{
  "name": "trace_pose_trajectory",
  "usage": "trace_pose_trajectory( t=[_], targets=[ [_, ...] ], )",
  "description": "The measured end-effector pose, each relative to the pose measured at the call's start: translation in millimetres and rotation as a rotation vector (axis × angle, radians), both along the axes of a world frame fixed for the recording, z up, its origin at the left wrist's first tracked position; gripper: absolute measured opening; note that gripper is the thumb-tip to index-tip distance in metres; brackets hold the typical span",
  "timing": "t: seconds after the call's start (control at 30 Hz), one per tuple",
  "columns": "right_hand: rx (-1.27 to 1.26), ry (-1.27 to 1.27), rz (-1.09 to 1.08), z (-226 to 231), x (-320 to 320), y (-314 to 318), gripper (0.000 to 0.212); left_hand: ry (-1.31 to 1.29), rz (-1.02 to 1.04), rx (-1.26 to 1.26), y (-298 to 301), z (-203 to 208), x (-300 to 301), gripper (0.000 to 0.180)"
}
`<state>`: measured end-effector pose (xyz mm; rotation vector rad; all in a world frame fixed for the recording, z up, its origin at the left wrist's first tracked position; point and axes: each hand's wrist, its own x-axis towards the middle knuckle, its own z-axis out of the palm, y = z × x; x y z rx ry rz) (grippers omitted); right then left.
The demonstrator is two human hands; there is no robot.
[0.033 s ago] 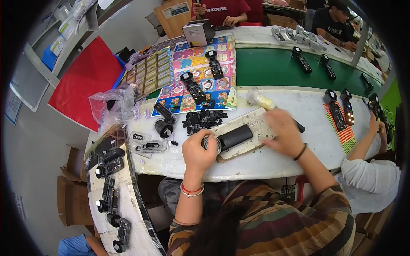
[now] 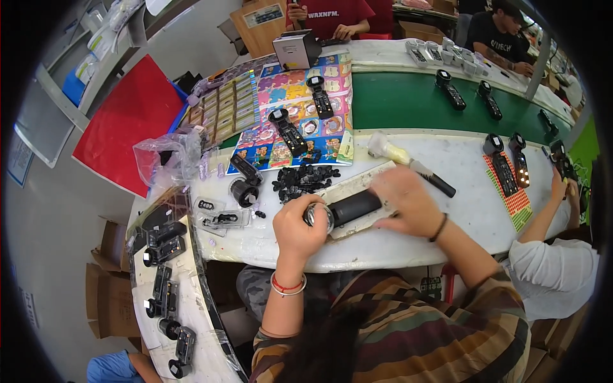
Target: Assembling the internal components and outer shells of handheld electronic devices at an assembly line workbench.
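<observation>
Compared with the earlier frame, no visible change: both hands are on the same black flashlight [image 2: 350, 207] in the same spot, and the objects around it lie as before. Left hand [image 2: 299, 228] is curled around the flashlight's head end, fingers closed on it, the round silvery lens rim showing just past the knuckles. Right hand [image 2: 403, 201] lies over the tail end, fingers narrow and pressed down onto the body; whether it grips fully cannot be told. The flashlight is a dark, matte cylinder with a wider head, lying almost level, head toward the person's left, on a pale rectangular card [image 2: 348, 189] at the near part of the white worktable [image 2: 472, 210]. Just beyond the card sits a heap of small black parts [image 2: 305, 180]. A brush with a pale handle [image 2: 408, 165] lies behind the right hand. Another black flashlight [image 2: 244, 182] rests to the left, near a crumpled clear plastic bag [image 2: 167, 156]. Further flashlights [image 2: 288, 133] lie on colourful printed sheets [image 2: 300, 121]. A co-worker's arm in a white sleeve [image 2: 549, 262] reaches in at the right.
</observation>
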<state>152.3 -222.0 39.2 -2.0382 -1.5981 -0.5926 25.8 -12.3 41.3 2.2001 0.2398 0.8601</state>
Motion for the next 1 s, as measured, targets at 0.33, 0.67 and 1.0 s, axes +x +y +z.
trace_pose_trajectory(
  t=[0.33, 0.67, 1.0],
  targets=[
    [0.352, 0.184, 0.485, -6, -1, 74, 0.053, -0.276, -0.267, -0.892, 9, 34, -22, 0.061],
    [0.301, 1.741, 0.657, -24, -16, 80, 0.037, -0.309, -0.206, -0.761, -28, -48, 7, 0.042],
    [0.331, 1.522, 0.467, -32, -14, 80, 0.028, -0.355, -0.151, -0.691, -37, -54, 12, 0.042]
  ],
)
